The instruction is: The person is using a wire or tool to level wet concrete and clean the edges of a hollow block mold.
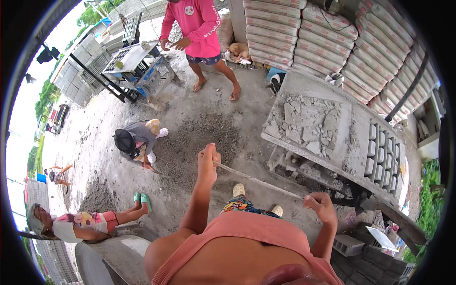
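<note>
Head view: you've got the thin grey rod point(259, 180) up in front of your torso, spanning the gap from your left hand point(208, 164) to your right hand point(322, 206). Left: fingers curled closed around the rod's left end. Right: thumb and fingers look pinched on the other end; contact partly hidden by the thumb.

Key relation: from your left hand the rod runs right and back toward you; from your right hand it runs left and away from you. Neither hand is clearly nearer to it, one at each end. Your left hand sits further out from your chest, your right closer in.

Long axis: crosswise, slanted, left end far, right end near. Looks straight end to end; can't tell whether it's stiff or a taut cord. It points right, roughly along the near edge of the table point(357, 142) with the broken grey mix point(308, 121) on top. Rod is on your side of that edge. Right hand looks nearer the table's near edge; height difference can't be read from this view.
</note>
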The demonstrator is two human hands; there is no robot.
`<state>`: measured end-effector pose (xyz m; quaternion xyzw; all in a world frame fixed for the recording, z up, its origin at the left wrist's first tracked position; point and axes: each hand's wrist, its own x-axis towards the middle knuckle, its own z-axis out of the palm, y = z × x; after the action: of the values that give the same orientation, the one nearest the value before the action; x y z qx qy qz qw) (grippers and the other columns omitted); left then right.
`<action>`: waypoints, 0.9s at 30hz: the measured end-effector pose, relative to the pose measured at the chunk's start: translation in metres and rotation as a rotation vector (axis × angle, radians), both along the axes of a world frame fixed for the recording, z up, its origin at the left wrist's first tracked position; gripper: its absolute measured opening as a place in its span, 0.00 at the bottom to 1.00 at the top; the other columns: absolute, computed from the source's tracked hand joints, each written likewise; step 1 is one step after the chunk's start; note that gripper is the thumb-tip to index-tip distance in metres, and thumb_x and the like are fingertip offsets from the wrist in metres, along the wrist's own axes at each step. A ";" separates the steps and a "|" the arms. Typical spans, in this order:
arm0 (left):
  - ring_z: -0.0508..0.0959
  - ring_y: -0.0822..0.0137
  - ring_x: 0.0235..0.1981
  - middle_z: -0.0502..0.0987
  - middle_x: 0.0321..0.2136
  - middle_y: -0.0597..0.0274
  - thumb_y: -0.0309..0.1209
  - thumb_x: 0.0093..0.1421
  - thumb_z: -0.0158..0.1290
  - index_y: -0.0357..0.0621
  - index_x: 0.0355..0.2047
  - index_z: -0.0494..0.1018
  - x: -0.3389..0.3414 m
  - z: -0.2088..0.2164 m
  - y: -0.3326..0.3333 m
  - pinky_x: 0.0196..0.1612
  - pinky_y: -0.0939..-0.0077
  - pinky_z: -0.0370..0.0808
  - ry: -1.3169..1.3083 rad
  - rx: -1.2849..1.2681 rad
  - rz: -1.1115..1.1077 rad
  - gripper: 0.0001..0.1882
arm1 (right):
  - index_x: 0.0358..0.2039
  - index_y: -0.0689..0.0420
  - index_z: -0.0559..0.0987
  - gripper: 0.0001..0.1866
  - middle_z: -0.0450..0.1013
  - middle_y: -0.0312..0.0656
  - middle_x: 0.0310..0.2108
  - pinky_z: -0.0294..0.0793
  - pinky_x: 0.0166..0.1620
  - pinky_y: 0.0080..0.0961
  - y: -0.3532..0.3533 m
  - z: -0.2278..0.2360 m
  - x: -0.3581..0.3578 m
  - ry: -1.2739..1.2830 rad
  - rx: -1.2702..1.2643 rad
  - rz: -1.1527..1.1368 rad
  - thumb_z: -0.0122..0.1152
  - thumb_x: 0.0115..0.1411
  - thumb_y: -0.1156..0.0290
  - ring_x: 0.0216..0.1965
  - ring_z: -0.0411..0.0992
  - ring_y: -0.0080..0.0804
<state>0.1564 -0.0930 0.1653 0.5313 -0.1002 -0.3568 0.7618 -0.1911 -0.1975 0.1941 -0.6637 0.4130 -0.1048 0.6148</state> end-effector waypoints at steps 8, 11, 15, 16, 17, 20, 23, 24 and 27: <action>0.51 0.78 0.09 0.53 0.08 0.71 0.35 0.57 0.45 0.49 0.10 0.56 0.106 -0.004 0.001 0.16 0.78 0.47 0.064 -0.006 0.063 0.19 | 0.20 0.63 0.76 0.21 0.67 0.32 0.15 0.59 0.24 0.20 -0.015 0.000 0.111 0.046 -0.013 0.055 0.57 0.57 0.55 0.20 0.60 0.17; 0.51 0.77 0.08 0.53 0.08 0.72 0.37 0.58 0.43 0.50 0.13 0.57 0.137 -0.006 0.002 0.16 0.78 0.49 0.049 0.054 0.046 0.18 | 0.21 0.63 0.77 0.22 0.66 0.32 0.16 0.58 0.24 0.19 -0.003 -0.010 0.139 0.043 0.025 0.077 0.56 0.57 0.54 0.20 0.60 0.17; 0.51 0.78 0.07 0.54 0.08 0.72 0.37 0.59 0.42 0.50 0.13 0.58 0.159 -0.002 -0.001 0.16 0.79 0.50 0.008 0.021 0.015 0.18 | 0.22 0.62 0.77 0.21 0.66 0.31 0.16 0.59 0.26 0.20 0.002 -0.012 0.157 0.034 0.030 0.068 0.55 0.58 0.54 0.22 0.59 0.17; 0.51 0.78 0.07 0.54 0.08 0.72 0.37 0.59 0.42 0.50 0.13 0.57 0.163 0.000 -0.004 0.16 0.79 0.50 -0.010 -0.018 0.009 0.18 | 0.22 0.62 0.77 0.21 0.66 0.31 0.16 0.59 0.26 0.20 -0.001 -0.010 0.160 0.030 0.028 0.068 0.55 0.58 0.54 0.22 0.59 0.17; 0.51 0.78 0.07 0.54 0.08 0.72 0.37 0.59 0.42 0.50 0.13 0.57 0.165 0.001 -0.005 0.16 0.79 0.50 -0.015 -0.020 0.009 0.18 | 0.22 0.62 0.77 0.21 0.65 0.31 0.16 0.59 0.25 0.20 -0.004 -0.006 0.163 0.036 0.035 0.089 0.55 0.58 0.54 0.22 0.59 0.17; 0.52 0.77 0.07 0.54 0.08 0.72 0.37 0.59 0.42 0.50 0.13 0.57 0.169 -0.003 -0.005 0.16 0.79 0.49 0.027 -0.051 0.089 0.18 | 0.22 0.62 0.77 0.21 0.64 0.31 0.16 0.58 0.25 0.20 -0.014 -0.005 0.170 0.037 -0.001 0.120 0.55 0.58 0.55 0.22 0.59 0.17; 0.51 0.77 0.07 0.54 0.07 0.72 0.37 0.59 0.42 0.50 0.12 0.57 0.167 -0.009 -0.002 0.16 0.78 0.49 0.045 -0.025 0.090 0.18 | 0.21 0.63 0.77 0.22 0.62 0.31 0.14 0.56 0.23 0.20 -0.023 -0.007 0.171 0.045 -0.050 0.139 0.55 0.57 0.54 0.20 0.57 0.16; 0.51 0.77 0.07 0.53 0.07 0.72 0.37 0.58 0.43 0.51 0.11 0.57 0.166 -0.009 -0.006 0.16 0.78 0.48 0.044 -0.027 0.098 0.19 | 0.21 0.63 0.77 0.22 0.62 0.30 0.14 0.56 0.23 0.20 -0.028 -0.003 0.171 0.054 -0.049 0.147 0.55 0.57 0.54 0.20 0.57 0.16; 0.51 0.76 0.07 0.52 0.07 0.72 0.37 0.58 0.43 0.51 0.11 0.56 0.160 -0.002 -0.022 0.16 0.77 0.48 0.050 -0.005 0.099 0.19 | 0.20 0.63 0.77 0.22 0.61 0.30 0.13 0.54 0.22 0.20 -0.042 -0.001 0.167 0.059 -0.062 0.138 0.55 0.57 0.54 0.19 0.55 0.16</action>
<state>0.3166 -0.1154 0.1632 0.5247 -0.0553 -0.3315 0.7821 -0.0241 -0.2395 0.1927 -0.7123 0.3807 -0.0554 0.5871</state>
